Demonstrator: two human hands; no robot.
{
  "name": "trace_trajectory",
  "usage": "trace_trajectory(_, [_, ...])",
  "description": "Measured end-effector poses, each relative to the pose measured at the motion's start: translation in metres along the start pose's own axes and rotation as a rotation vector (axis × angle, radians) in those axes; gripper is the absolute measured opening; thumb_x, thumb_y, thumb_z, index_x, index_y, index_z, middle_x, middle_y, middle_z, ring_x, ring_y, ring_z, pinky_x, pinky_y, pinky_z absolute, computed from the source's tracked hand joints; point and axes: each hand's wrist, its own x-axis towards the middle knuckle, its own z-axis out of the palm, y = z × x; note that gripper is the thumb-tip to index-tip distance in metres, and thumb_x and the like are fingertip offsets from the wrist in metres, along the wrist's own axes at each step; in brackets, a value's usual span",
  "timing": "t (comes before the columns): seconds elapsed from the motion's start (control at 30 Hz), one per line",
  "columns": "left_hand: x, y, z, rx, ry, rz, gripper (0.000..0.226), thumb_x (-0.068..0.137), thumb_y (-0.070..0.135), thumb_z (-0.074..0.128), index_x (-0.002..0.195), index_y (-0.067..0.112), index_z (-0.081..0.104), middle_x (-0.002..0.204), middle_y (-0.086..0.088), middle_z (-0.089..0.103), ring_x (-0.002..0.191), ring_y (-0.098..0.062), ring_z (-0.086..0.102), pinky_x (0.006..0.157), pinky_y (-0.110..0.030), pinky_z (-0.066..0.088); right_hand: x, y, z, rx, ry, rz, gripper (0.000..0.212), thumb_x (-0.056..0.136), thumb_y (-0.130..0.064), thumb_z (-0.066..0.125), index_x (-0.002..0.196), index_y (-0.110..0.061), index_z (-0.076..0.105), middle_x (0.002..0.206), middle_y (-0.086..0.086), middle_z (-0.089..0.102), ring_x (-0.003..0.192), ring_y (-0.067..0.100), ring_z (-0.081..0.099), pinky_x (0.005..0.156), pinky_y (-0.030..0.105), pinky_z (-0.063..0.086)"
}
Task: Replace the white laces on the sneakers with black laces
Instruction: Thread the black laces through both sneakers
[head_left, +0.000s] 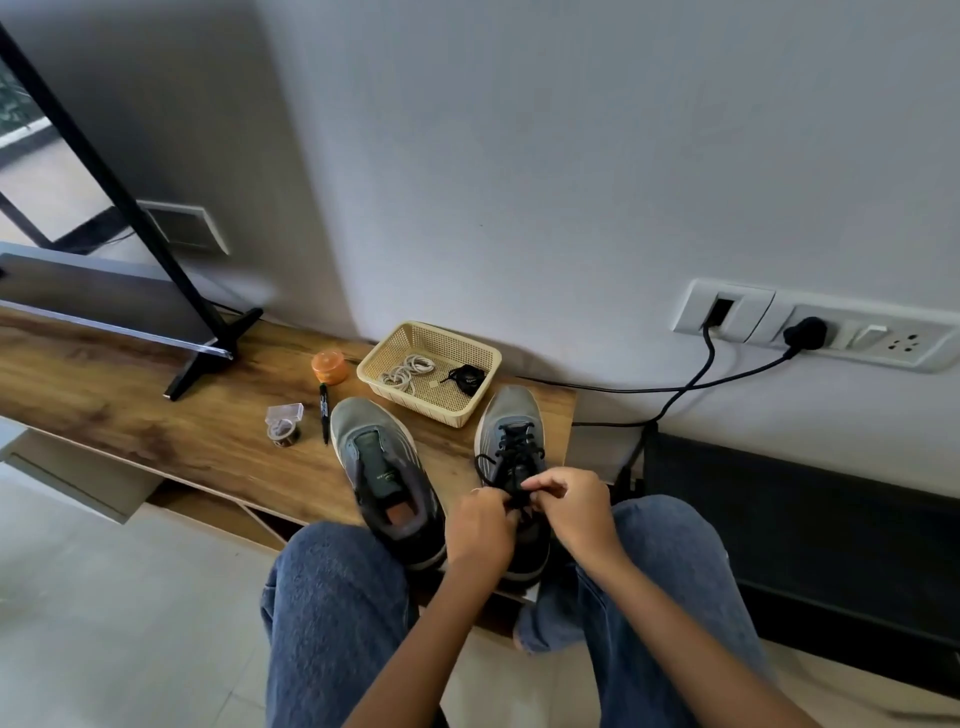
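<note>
Sneakers sit side by side on a wooden bench (156, 415) against a grey wall, centre frame, toes toward the wall, long axes running up-frame. Left hand (480, 525) and right hand (571, 506) pinch the black lace (511, 457) on the right sneaker (511, 467); the left sneaker (384, 462) is unlaced. White laces (408, 371) lie in the basket (374, 364).
</note>
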Motion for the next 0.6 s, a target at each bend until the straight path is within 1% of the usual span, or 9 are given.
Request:
trace_trajectory(0.1, [-0.011, -0.009, 0.000, -0.277, 0.095, -0.084, 0.029, 0.094, 0.015, 0.051, 0.119, 0.016, 0.067, 0.115, -0.006, 0.067, 0.105, -0.023, 0.062, 0.086, -0.031, 0.048, 0.000, 0.012, 0.010, -0.196, -0.002, -0.116, 0.023, 0.085, 0.002, 0.061, 0.095, -0.012, 0.076, 0.098, 0.002, 0.072, 0.091, 0.009, 0.063, 0.083, 0.012, 0.043])
trace_trajectory(0.2, [-0.015, -0.016, 0.000, -0.498, 0.185, -0.162, 0.030, 0.095, 0.013, 0.049, 0.122, 0.018, 0.061, 0.117, -0.005, 0.060, 0.100, -0.018, 0.061, 0.090, -0.035, 0.050, 0.000, 0.016, 0.020, -0.437, -0.178, -0.186, 0.030, 0.085, -0.011, 0.062, 0.113, -0.020, 0.069, 0.115, 0.001, 0.066, 0.106, 0.016, 0.060, 0.092, 0.023, 0.044])
trace_trajectory(0.27, [-0.011, -0.017, 0.001, -0.585, 0.197, -0.186, 0.035, 0.097, 0.012, 0.046, 0.131, 0.015, 0.054, 0.124, -0.008, 0.058, 0.106, -0.019, 0.059, 0.096, -0.036, 0.047, 0.000, 0.012, 0.024, -0.672, -0.289, -0.228, 0.032, 0.086, -0.017, 0.059, 0.117, -0.023, 0.066, 0.120, 0.000, 0.063, 0.112, 0.019, 0.055, 0.092, 0.029, 0.042])
trace_trajectory(0.33, [-0.008, -0.013, 0.002, -0.642, 0.169, -0.206, 0.045, 0.099, 0.010, 0.042, 0.144, 0.012, 0.041, 0.130, -0.009, 0.056, 0.118, -0.023, 0.054, 0.099, -0.030, 0.041, -0.001, 0.003, 0.023, -0.835, -0.297, -0.276, 0.030, 0.088, -0.016, 0.053, 0.114, -0.021, 0.067, 0.115, 0.002, 0.062, 0.113, 0.021, 0.049, 0.090, 0.032, 0.039])
trace_trajectory(0.4, [-0.006, -0.010, 0.003, -0.671, 0.160, -0.220, 0.052, 0.100, 0.010, 0.041, 0.150, 0.012, 0.028, 0.132, -0.009, 0.055, 0.125, -0.024, 0.050, 0.100, -0.030, 0.037, -0.003, -0.005, 0.021, -0.799, -0.219, -0.289, 0.028, 0.088, -0.015, 0.050, 0.108, -0.018, 0.069, 0.107, 0.003, 0.064, 0.111, 0.022, 0.047, 0.087, 0.033, 0.037])
trace_trajectory(0.43, [-0.004, -0.009, 0.004, -0.677, 0.167, -0.219, 0.052, 0.101, 0.011, 0.041, 0.151, 0.013, 0.027, 0.133, -0.010, 0.055, 0.125, -0.025, 0.050, 0.100, -0.031, 0.036, -0.002, -0.006, 0.020, -0.716, -0.140, -0.289, 0.027, 0.086, -0.011, 0.050, 0.104, -0.015, 0.070, 0.103, 0.003, 0.065, 0.107, 0.023, 0.049, 0.084, 0.032, 0.038])
trace_trajectory(0.5, [-0.001, -0.007, 0.007, -0.672, 0.198, -0.205, 0.048, 0.102, 0.013, 0.040, 0.150, 0.014, 0.033, 0.135, -0.011, 0.056, 0.124, -0.024, 0.051, 0.098, -0.028, 0.037, 0.002, -0.004, 0.016, -0.496, 0.056, -0.263, 0.026, 0.084, -0.001, 0.049, 0.097, -0.008, 0.070, 0.098, 0.006, 0.064, 0.099, 0.024, 0.053, 0.079, 0.031, 0.042])
trace_trajectory(0.57, [0.003, -0.005, 0.007, -0.644, 0.245, -0.186, 0.044, 0.103, 0.013, 0.040, 0.147, 0.014, 0.040, 0.134, -0.009, 0.058, 0.122, -0.022, 0.053, 0.094, -0.024, 0.037, 0.010, -0.004, 0.011, -0.353, 0.176, -0.232, 0.028, 0.086, 0.004, 0.048, 0.105, -0.004, 0.067, 0.104, 0.009, 0.062, 0.099, 0.025, 0.055, 0.081, 0.033, 0.047])
trace_trajectory(0.6, [0.004, -0.004, 0.008, -0.624, 0.260, -0.165, 0.042, 0.103, 0.014, 0.040, 0.145, 0.014, 0.043, 0.132, -0.009, 0.059, 0.120, -0.022, 0.055, 0.092, -0.022, 0.038, 0.016, -0.004, 0.009, -0.332, 0.178, -0.219, 0.030, 0.089, 0.004, 0.047, 0.113, -0.004, 0.064, 0.111, 0.010, 0.061, 0.104, 0.025, 0.056, 0.085, 0.034, 0.048])
